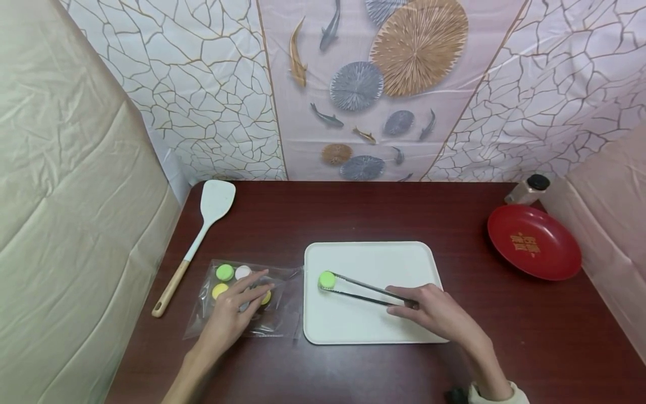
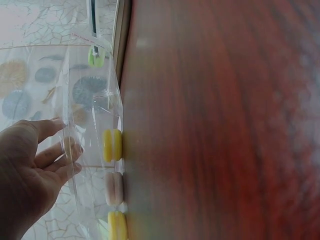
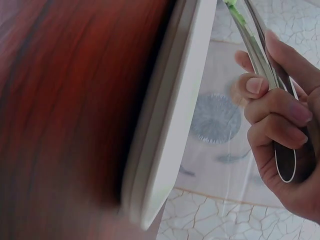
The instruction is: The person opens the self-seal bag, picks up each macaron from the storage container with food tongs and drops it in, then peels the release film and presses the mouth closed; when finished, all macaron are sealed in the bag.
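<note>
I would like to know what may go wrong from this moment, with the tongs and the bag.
The green macaron sits only between the tips of the tongs, so it might slip out, or crack if the right hand squeezes harder.

The left hand is over the clear bag, with macarons inside; pressing down could crush them.

The bag lies beside the tray, so pulling its thin film might disturb the macarons.

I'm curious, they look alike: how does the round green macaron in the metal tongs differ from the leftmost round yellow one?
The green macaron is gripped by tongs; the yellow macaron isn't. The green one is over the white rectangular tray, the yellow one in the clear plastic bag. Both are round, similarly sized.
</note>
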